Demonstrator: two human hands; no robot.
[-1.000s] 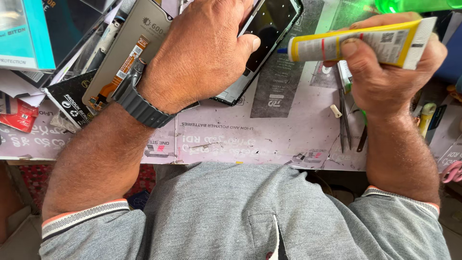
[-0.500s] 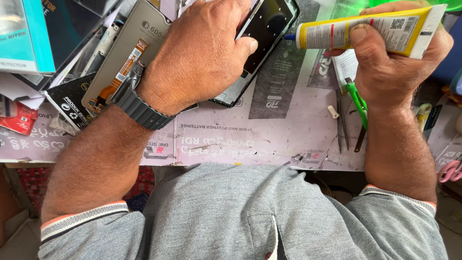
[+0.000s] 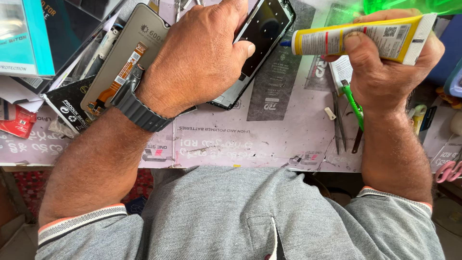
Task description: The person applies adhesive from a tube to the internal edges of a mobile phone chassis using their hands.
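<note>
Work mat (image 3: 288,139): pale pink sheet over the bench, printed with faint markings, cluttered toward both sides; everything below lies on it.
Person: seen from above, grey short-sleeved shirt with an orange-edged cuff, both forearms reaching forward over the mat.
Left hand (image 3: 197,58): palm down, clamped over the lower part of the phone frame, thumb tip pressed on its inner face, fingers curled over the far edge. A dark grey wristwatch (image 3: 137,108) sits on the wrist.
Right hand (image 3: 385,72): closed round the glue tube, thumb laid across its front, fingers wrapped behind. Held above the mat, well apart from the left hand.
Phone frame (image 3: 264,33): black, open-faced, lying tilted on the mat near the top centre, partly covered by the left hand. The upper end runs out of view.
Display panel (image 3: 127,53): grey-backed, with an orange flex cable, lying just left of the left hand, partly under the wrist.
Glue tube (image 3: 356,38): yellow and white, held almost level, blue nozzle pointing left at the right edge of the phone frame. Whether the nozzle tip touches the frame cannot be told.
Box (image 3: 26,38): teal and white carton at the upper left corner.
Tweezers (image 3: 338,123): dark metal, lying on the mat below the right hand.
Green-handled tool (image 3: 353,103): just beside the tweezers, partly under the right hand.
</note>
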